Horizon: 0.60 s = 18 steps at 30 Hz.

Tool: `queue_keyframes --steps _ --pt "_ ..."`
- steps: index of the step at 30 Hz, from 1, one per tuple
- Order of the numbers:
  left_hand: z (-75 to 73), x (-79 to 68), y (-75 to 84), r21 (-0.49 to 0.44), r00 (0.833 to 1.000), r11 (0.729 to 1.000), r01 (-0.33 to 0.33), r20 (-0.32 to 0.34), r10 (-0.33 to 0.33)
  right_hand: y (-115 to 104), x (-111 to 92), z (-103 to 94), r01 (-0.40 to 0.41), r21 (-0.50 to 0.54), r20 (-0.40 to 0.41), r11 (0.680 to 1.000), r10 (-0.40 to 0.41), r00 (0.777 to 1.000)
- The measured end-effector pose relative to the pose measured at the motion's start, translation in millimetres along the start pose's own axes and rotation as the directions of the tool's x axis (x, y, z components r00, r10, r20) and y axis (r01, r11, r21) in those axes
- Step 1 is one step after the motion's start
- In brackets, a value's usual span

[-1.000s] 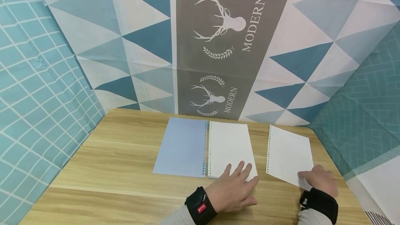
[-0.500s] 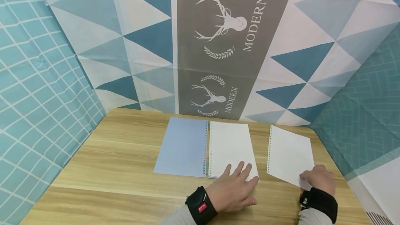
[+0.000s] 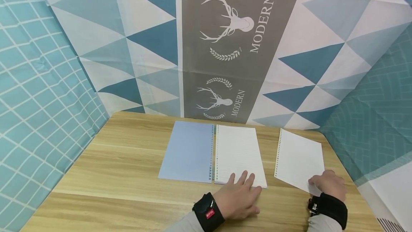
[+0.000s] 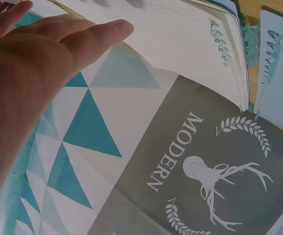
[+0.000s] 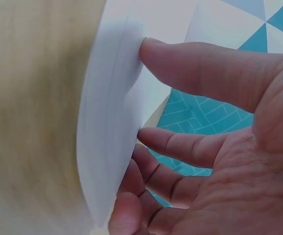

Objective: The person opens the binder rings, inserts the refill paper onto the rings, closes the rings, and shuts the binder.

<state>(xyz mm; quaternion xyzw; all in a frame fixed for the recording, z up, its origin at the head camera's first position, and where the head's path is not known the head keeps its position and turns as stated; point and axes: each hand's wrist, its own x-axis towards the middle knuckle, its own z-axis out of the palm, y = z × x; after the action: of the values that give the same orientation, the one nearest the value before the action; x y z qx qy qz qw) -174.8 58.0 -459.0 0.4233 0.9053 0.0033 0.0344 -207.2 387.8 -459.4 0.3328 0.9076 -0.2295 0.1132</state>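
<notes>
A loose-leaf notebook lies open on the table, its blue cover (image 3: pixel 188 151) to the left and a stack of lined pages (image 3: pixel 238 149) to the right. Clear rings (image 4: pixel 251 45) run along the spine. My left hand (image 3: pixel 239 197) has its fingers spread, with the fingertips over the near edge of the pages. Farther right, a loose white sheet (image 3: pixel 297 156) with punched holes lies tilted. My right hand (image 3: pixel 330 184) holds its near right corner, thumb on top and fingers at the edge. In the right wrist view the sheet (image 5: pixel 109 117) bows between thumb (image 5: pixel 195 66) and fingers.
The wooden table (image 3: pixel 106 174) extends left of the notebook. A patterned cloth backdrop (image 3: pixel 222 46) rises right behind the table's far edge, and teal cloths (image 3: pixel 373 117) flank it. A white surface (image 3: pixel 394 189) stands beyond the right edge.
My left hand has drawn back slightly toward me, its fingertips lower on the pages. The loose sheet's far end has shifted a little to the right; my right hand stays at its corner.
</notes>
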Motion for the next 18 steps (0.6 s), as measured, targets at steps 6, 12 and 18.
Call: queue_keyframes --steps 6,12,18 --pt "-0.1 -1.9 -0.4 0.007 1.000 1.000 -0.002 -0.002 0.002 -3.2 -1.2 1.5 -0.050 -0.004 -0.008 0.999 0.050 0.999" --pt "0.0 -1.8 -1.0 0.023 1.000 1.000 -0.012 -0.002 0.012 -6.5 -0.5 2.4 -0.037 -0.004 -0.022 0.999 0.037 0.999" --pt "0.9 -1.2 -1.1 0.037 1.000 0.999 -0.017 0.005 0.017 -7.8 -0.6 3.4 -0.035 0.011 -0.031 0.999 0.036 0.999"
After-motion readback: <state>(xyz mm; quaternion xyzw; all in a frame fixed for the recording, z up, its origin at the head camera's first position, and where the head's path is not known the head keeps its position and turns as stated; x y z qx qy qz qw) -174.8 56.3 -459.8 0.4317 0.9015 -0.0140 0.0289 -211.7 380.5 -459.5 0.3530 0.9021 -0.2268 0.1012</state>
